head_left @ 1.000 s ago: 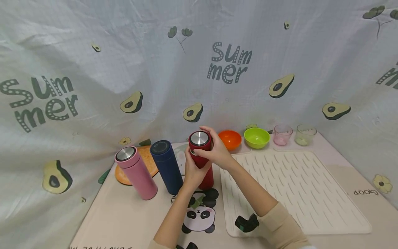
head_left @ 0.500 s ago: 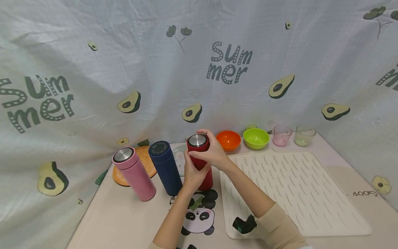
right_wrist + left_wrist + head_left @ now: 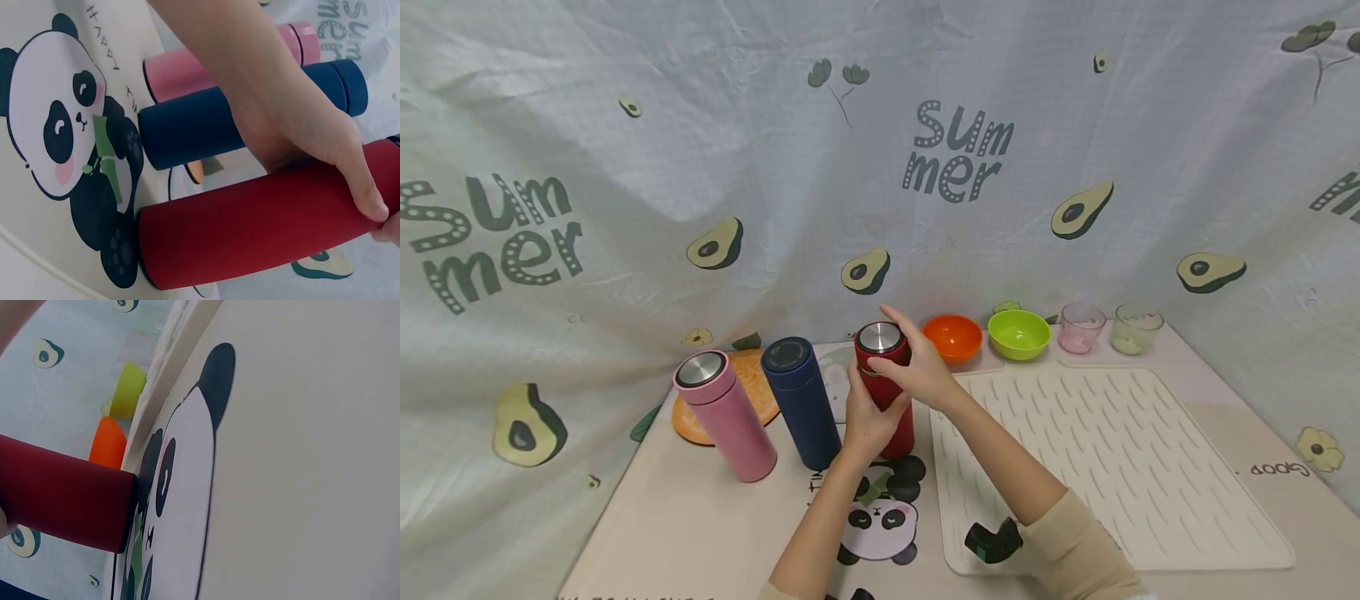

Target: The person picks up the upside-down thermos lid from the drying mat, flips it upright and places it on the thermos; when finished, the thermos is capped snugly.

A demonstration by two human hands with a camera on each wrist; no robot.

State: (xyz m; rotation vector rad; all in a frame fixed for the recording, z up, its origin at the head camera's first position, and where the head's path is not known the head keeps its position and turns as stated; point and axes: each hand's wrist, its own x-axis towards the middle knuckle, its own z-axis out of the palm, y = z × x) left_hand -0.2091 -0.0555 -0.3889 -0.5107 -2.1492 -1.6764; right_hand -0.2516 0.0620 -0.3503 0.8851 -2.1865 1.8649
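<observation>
A red thermos [image 3: 898,437] with a steel-topped lid [image 3: 880,337] stands upright on the table in the head view. My left hand [image 3: 868,421] grips its upper body from the left, thumb across the front. Above it, my right hand [image 3: 922,371] holds the lid between the thumb in front and fingers at the back, which are partly hidden. In the right wrist view, the left thumb lies along the red body. The left wrist view shows the thermos base on the panda print. To the left stand a blue thermos [image 3: 801,408] and a pink thermos [image 3: 730,421].
An orange mat [image 3: 696,429] lies behind the pink and blue thermoses. Right of my hands is a ridged cream mat [image 3: 1097,467]. Along the back stand an orange bowl [image 3: 952,340], a green bowl [image 3: 1019,335], a pink glass [image 3: 1081,329] and a greenish glass [image 3: 1135,331].
My right hand has turned around the lid and swung back, its fingers spreading again over the last half second. The left hand keeps its grip on the red thermos, which stays in place.
</observation>
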